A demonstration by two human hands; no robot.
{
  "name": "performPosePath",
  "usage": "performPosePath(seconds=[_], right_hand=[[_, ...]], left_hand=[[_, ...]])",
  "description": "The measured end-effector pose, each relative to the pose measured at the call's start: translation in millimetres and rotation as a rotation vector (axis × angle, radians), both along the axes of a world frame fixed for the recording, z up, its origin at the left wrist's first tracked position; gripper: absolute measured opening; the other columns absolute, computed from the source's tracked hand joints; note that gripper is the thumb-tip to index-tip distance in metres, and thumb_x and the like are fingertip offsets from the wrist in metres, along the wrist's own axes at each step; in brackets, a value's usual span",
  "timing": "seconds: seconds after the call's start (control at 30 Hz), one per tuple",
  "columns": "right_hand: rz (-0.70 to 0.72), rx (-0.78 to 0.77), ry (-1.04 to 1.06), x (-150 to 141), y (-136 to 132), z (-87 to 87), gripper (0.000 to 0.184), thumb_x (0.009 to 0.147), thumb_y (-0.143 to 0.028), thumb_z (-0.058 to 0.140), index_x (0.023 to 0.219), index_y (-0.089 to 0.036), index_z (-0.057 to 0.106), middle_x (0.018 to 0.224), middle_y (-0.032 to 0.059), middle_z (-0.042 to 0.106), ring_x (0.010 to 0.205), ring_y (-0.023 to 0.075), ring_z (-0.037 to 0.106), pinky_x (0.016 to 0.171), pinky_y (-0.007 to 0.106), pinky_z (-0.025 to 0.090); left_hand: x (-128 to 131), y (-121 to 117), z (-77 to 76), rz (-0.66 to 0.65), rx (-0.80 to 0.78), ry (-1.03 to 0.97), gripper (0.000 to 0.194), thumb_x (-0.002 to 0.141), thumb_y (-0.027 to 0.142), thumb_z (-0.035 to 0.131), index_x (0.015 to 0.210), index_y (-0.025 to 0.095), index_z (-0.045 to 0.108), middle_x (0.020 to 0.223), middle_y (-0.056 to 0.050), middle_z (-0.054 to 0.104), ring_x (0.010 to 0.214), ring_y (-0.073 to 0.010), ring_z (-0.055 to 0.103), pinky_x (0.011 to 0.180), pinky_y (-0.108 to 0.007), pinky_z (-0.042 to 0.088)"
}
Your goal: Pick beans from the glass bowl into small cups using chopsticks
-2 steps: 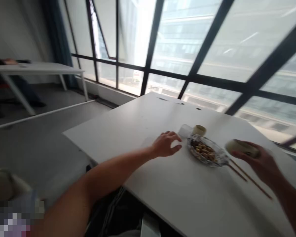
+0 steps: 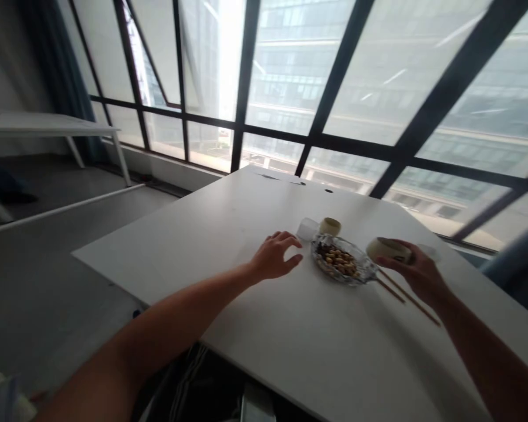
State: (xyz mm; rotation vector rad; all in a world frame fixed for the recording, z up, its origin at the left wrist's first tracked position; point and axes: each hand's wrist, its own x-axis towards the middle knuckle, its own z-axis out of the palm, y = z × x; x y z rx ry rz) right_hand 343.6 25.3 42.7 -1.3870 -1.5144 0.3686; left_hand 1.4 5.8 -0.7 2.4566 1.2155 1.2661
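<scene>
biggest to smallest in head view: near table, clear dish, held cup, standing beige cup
1. Near table
2. Clear dish
3. Held cup, perhaps bigger-looking through nearness
4. Standing beige cup

Beige cup (image 2: 383,250) partly behind the right grip (image 2: 423,275), far table (image 2: 39,123) cut off at left edge

Flooding in as white daylight through the windows (image 2: 361,76), burning out one pane (image 2: 226,55), hazing the building (image 2: 286,67). Glinting in streaks on the glass (image 2: 395,77). Leaving the floor (image 2: 79,275) dim, softly shadowing the tabletop (image 2: 299,328). Blurring slightly around the right hand (image 2: 416,268), stretching toward the edges.
</scene>
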Motion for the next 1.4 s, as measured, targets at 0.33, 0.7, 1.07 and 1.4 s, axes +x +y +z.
performPosePath(seconds=[0.33,0.7,1.07,1.4], right_hand=[[0.14,0.164,-0.603,6.1,31.0,3.4,0.073,0.061,-0.036,0.08,0.127,-0.015,0.058,0.12,0.0155,0.062,0.106,0.0328,0.061,0.089,0.046,0.051],[0.279,0.552,-1.57,-18.8,28.5,15.8,0.048,0.084,-0.001,0.056,0.128,-0.022,0.063,0.132,0.0128,0.061,0.11,0.0305,0.053,0.095,0.047,0.036],[0.014,0.344,-0.864,28.9,73.1,28.3,0.069,0.071,-0.026,0.077,0.134,-0.017,0.051,0.131,0.0166,0.059,0.114,0.0361,0.057,0.093,0.05,0.048],[-0.366,-0.331,-0.119,86.4,138.7,-54.4,0.083,0.054,-0.04,0.092,0.12,-0.012,0.052,0.114,0.0211,0.068,0.102,0.0325,0.067,0.089,0.043,0.054]], left_hand=[[34.7,4.0,-13.8,-0.093,-0.135,0.185,0.066,0.086,0.037,0.066,0.144,0.019,0.043,0.151,-0.018,0.045,0.136,-0.0352,0.047,0.11,-0.053,0.043],[69.2,41.7,-18.4,-0.135,-0.306,0.163,0.067,0.071,0.046,0.082,0.123,0.018,0.05,0.142,-0.019,0.054,0.126,-0.0367,0.057,0.104,-0.053,0.049],[58.5,56.3,-21.7,-0.209,-0.327,0.006,0.053,0.06,0.041,0.087,0.096,0.023,0.053,0.107,-0.008,0.069,0.098,-0.03,0.066,0.085,-0.043,0.055],[33.6,45.7,-22.1,-0.188,-0.438,-0.006,0.051,0.059,0.034,0.087,0.094,0.022,0.051,0.106,-0.005,0.069,0.098,-0.0286,0.065,0.086,-0.042,0.053]])
